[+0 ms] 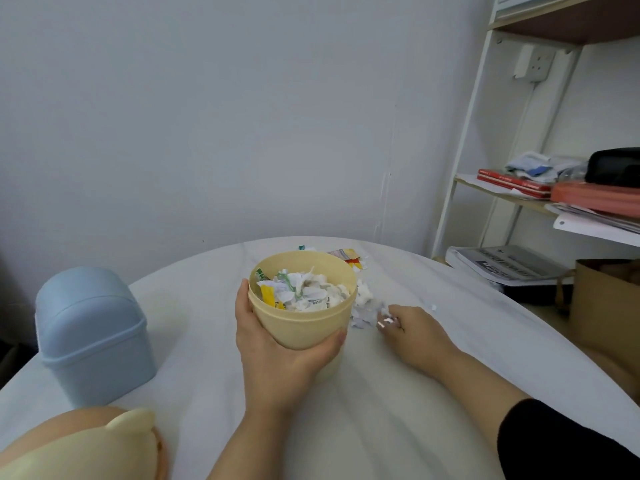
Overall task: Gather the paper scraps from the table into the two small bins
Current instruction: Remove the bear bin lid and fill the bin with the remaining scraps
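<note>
Gripping yellow bin [306, 329], left hand [273, 358] (right hand [417, 336] pinching scraps [365, 308]).

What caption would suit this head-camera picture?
The left hand grips the scrap-filled yellow bin while the right hand pinches paper scraps beside it.

a plain pale wall [207, 116] fills the upper left and middle of the frame, softly and evenly lit; a thin vertical seam [391, 174] runs down it right of centre. a round white table [346, 427] with faint grey veining takes up the lower half. along the right edge stands a white-framed shelf unit [464, 161] with wooden boards, a white wall socket [535, 64] behind its upper part. the middle shelf holds red books [512, 183], crumpled cloth [536, 164], a black case [616, 168] and loose papers [595, 220]; lower down lies a stack of printed booklets [509, 268]. a brown paper bag [606, 306] stands at the far right.
</note>
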